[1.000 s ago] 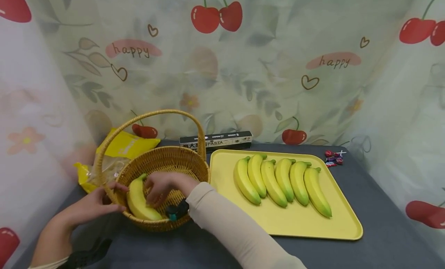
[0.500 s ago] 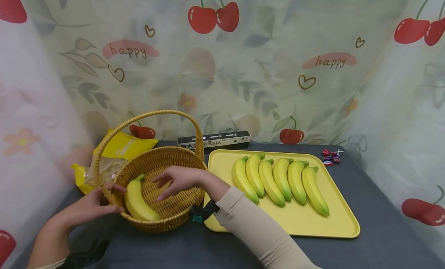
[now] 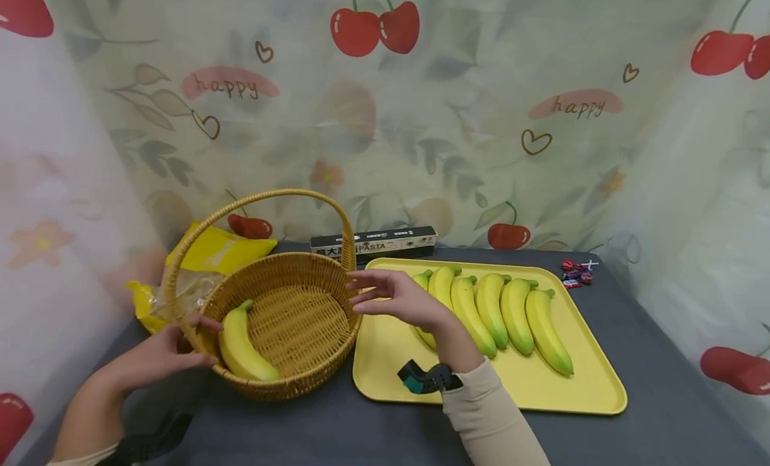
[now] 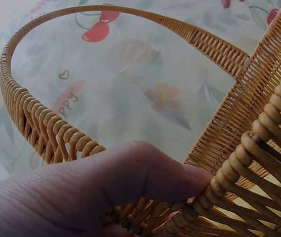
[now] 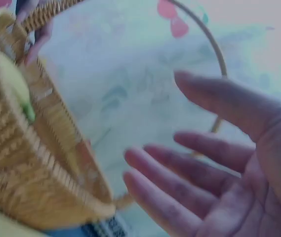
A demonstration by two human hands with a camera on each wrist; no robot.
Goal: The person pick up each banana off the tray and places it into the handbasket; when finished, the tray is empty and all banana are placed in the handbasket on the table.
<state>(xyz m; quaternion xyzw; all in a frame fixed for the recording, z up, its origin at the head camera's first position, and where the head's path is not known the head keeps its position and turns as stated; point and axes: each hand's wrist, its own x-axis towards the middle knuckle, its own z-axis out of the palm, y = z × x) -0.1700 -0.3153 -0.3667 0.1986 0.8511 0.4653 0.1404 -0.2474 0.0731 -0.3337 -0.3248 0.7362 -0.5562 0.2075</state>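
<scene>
In the head view my left hand (image 3: pixel 150 359) grips the left rim of a round wicker basket (image 3: pixel 283 388), where its tall handle meets it. The left wrist view shows the thumb (image 4: pixel 140 173) pressed over the woven edge, the other fingers mostly hidden. Inside the basket's left side lies one banana (image 3: pixel 242 345). My right hand (image 3: pixel 412 299) holds nothing and hovers above the left end of a yellow tray (image 3: pixel 583 396), fingers loosely extended. On that tray several bananas (image 3: pixel 514 315) lie side by side, the leftmost partly covered by this hand.
Behind the basket lies a yellow plastic bag (image 3: pixel 222 252) with a clear window. A black-and-white pasta box (image 3: pixel 391 242) stands at the back. Several wrapped candies (image 3: pixel 577 273) lie at the tray's far right corner. Printed curtains (image 3: pixel 451 152) enclose the dark tabletop (image 3: pixel 656 359).
My right hand has let go of the banana in the basket, lifted out and moved right to above the tray. The left hand keeps its grip on the basket.
</scene>
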